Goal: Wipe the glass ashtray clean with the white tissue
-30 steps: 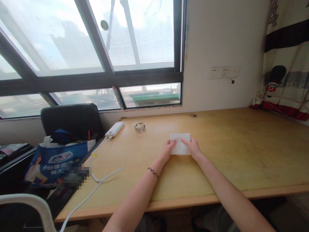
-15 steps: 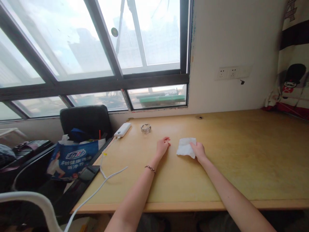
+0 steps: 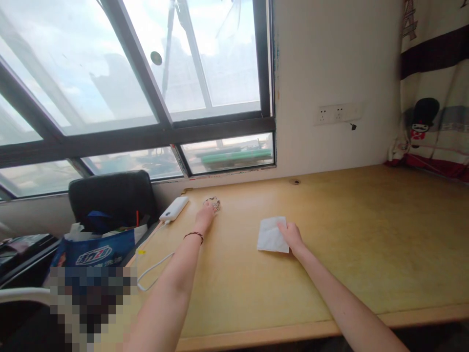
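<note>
My left hand (image 3: 205,216) reaches to a silvery, ring-shaped openwork object (image 3: 216,202) near the back left of the wooden table. Its fingers overlap the near side of that object, and whether they grip it cannot be made out. Farther right, my right hand (image 3: 293,235) pinches the right edge of a white square cloth or tissue (image 3: 271,235), which is spread out at the table's middle.
A white power bank (image 3: 174,209) with a white cable lies at the left edge of the table (image 3: 366,234). Beyond that edge are a black chair (image 3: 112,195) and a blue bag (image 3: 95,252). Wall and window border the back.
My left hand has moved left and away from me, to the silvery object. My right hand still holds the white cloth, which looks flatter. The view has shifted somewhat to the right.
</note>
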`<move>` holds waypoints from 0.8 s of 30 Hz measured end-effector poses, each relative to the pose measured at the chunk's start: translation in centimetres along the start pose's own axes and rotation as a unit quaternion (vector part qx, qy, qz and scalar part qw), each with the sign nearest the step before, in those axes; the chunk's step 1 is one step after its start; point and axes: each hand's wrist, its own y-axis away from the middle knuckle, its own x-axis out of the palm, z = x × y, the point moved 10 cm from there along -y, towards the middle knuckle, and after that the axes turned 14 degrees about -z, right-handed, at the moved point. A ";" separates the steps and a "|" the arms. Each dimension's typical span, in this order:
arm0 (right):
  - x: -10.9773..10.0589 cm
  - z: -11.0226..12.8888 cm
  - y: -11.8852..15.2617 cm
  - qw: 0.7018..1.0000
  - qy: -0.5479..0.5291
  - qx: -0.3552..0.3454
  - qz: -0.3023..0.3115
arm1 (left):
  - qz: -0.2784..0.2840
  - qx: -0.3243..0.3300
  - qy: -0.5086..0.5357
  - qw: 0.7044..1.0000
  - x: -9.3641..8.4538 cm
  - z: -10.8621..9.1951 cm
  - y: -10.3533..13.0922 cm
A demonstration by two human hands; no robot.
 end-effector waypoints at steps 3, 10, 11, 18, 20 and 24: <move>-0.5 -0.3 -0.3 0.999 0.017 0.015 -0.029 | -0.016 0.014 0.011 1.000 -0.1 -2.0 0.9; -1.5 -0.5 -0.5 0.996 -0.016 0.044 -0.074 | -0.076 0.066 0.168 0.981 -2.5 -11.6 7.0; -1.5 -0.4 -0.4 0.996 -0.033 0.047 -0.074 | -0.087 0.064 0.217 0.970 -3.1 -13.0 8.0; -0.6 1.6 0.4 0.987 -0.157 -0.008 -0.021 | -0.077 0.064 0.501 0.860 -6.1 -20.0 14.0; -0.7 1.5 0.4 0.985 -0.169 -0.015 -0.024 | -0.069 0.098 0.490 0.863 -6.7 -20.9 14.9; -1.0 1.3 0.2 0.987 -0.154 -0.021 -0.039 | -0.081 0.105 0.462 0.877 -7.2 -20.4 15.0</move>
